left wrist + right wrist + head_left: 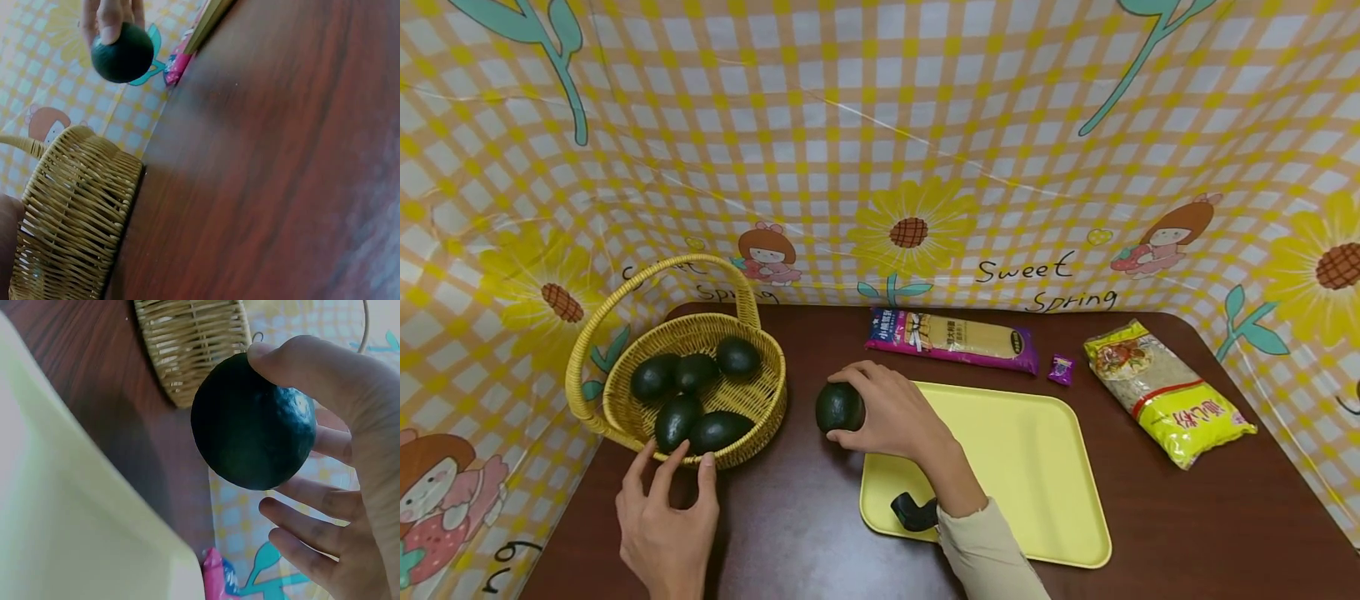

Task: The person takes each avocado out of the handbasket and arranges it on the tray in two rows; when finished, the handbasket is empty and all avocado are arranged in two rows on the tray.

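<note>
My right hand [891,412] grips a dark green avocado [839,407] between thumb and fingers, above the table by the yellow tray's left edge. In the right wrist view the avocado [250,425] shows its round side, thumb on top and fingers behind. A yellow wicker basket [767,421] with a tall handle stands at the left and holds several avocados [720,432]. At its front rim rests my left hand [668,521], fingertips and thumb spread against the wicker. The left wrist view shows the basket's woven side [81,200] close up.
A yellow tray [1037,467] lies right of centre, under my right forearm. Behind it are a pack of noodles [955,340] and a small purple packet [1061,369]. A yellow bag of pasta [1168,392] lies at the right. Checked cloth [820,150] hangs round the table's back and sides.
</note>
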{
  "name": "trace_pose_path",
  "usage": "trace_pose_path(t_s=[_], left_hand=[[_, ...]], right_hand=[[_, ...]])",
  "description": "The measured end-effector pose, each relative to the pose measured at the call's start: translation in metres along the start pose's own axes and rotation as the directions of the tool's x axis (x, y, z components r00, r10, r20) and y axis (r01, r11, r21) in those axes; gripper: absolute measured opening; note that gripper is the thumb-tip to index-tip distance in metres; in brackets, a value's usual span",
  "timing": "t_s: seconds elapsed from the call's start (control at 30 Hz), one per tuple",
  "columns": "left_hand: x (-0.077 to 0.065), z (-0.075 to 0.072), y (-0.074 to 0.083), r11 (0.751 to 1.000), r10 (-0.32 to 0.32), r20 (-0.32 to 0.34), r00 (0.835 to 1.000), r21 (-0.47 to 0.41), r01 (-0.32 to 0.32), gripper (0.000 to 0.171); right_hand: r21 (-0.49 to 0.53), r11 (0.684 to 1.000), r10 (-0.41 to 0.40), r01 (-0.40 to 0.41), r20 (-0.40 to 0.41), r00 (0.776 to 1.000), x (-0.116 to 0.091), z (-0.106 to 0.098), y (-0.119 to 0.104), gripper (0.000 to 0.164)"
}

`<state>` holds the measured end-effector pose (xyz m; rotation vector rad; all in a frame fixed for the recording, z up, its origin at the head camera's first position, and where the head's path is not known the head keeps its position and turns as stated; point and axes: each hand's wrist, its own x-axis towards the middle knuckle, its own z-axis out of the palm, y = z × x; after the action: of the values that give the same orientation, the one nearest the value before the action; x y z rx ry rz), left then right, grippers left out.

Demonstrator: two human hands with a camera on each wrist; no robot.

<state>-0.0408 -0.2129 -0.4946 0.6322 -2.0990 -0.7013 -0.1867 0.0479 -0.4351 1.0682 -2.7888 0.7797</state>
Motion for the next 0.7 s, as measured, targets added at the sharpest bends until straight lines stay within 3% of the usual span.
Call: trace_pose_path(t_s=[0.17, 0.7], left_hand=[[0.002, 0.000, -0.001, 1.000, 0.019, -0.011, 1.000, 0.017, -0.019, 0.031], [0.001, -0.001, 0.000, 1.000, -0.007, 0.012, 1.000, 0.013, 0.007, 0.029]], right_hand=[[-0.018, 1.000, 0.025, -0.025, 0.007, 1.000, -0.005, 0.000, 0.007, 0.071], [-0.006, 0.993, 0.115, -0.115, -0.006, 0.993, -0.022, -0.008, 0.027, 0.072]])
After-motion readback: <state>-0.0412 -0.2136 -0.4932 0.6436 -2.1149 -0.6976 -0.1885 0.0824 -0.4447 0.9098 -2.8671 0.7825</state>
